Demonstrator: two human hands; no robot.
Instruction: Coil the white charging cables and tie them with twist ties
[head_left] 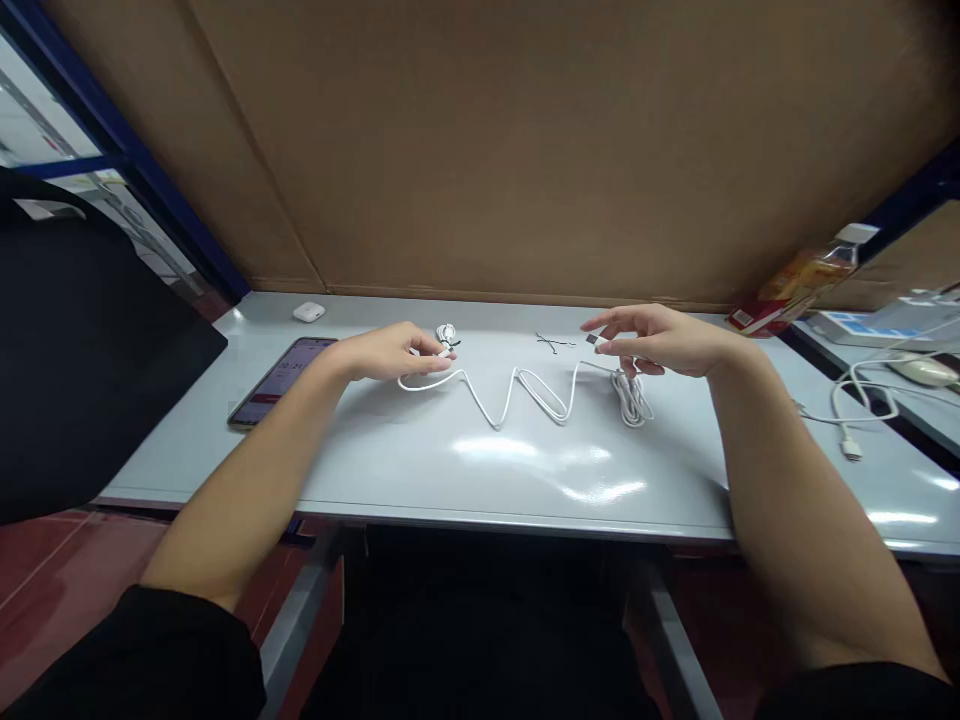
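A white USB cable (496,424) runs in loose zigzag bends across the grey table between my two hands. My left hand (397,352) pinches one end of it, with the small plug at the fingertips. My right hand (645,338) holds the other end, a USB plug with a metal tip, between thumb and fingers. Just below the right hand lies a coiled white cable bundle (632,400); I cannot tell whether it joins the held cable. Behind the left fingertips sits a small coiled cable (445,334) with a black tie. Several black twist ties (553,343) lie between the hands.
A phone (281,380) and a white earbud case (308,312) lie at the left. To the right are a tilted drink bottle (802,280), more white cables (849,440) and a white mouse (926,371). A cardboard panel (480,150) stands behind the table. A black chair back (90,350) is at far left.
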